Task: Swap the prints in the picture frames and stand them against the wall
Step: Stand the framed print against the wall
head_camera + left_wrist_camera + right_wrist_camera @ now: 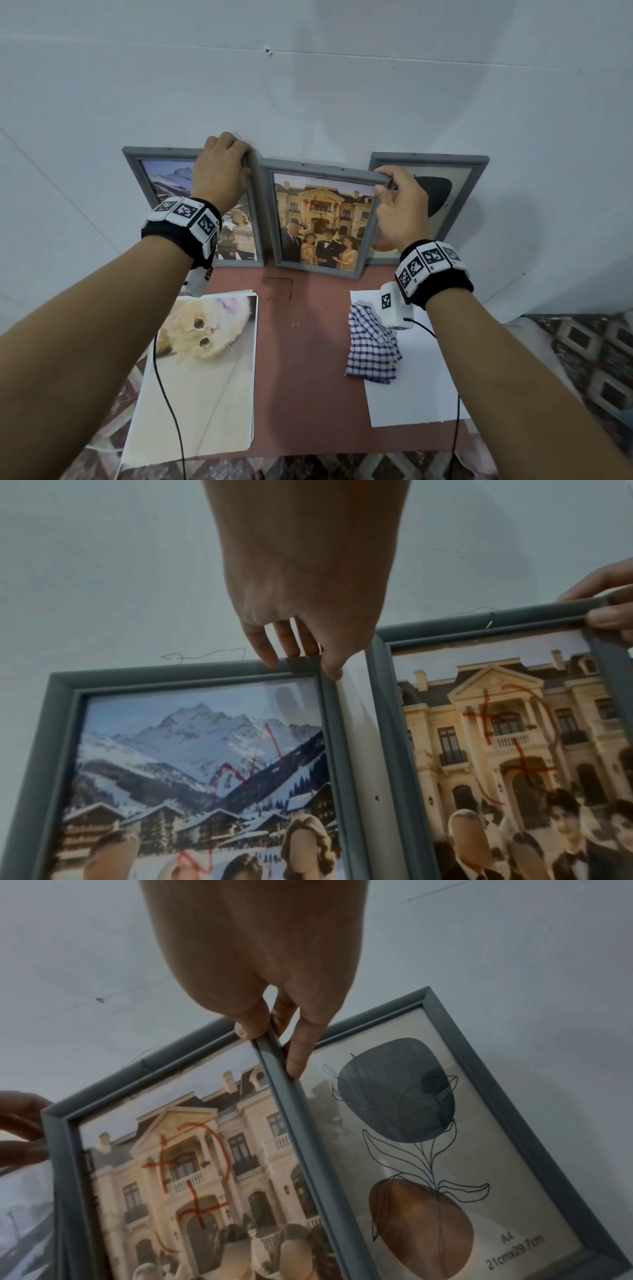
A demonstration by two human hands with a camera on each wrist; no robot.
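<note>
On the near surface a cat print and a checked cloth are lying. Farther, the right hand is pinching the middle frame, the left hand is gripping the left frame; both should be leaning steadily against the wall.

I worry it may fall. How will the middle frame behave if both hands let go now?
The middle frame stands tall on a narrow bottom edge, so it probably tips easily. Its glossy front suggests breakable glazing. The right hand pinches its corner; the left hand steadies nearby.
</note>
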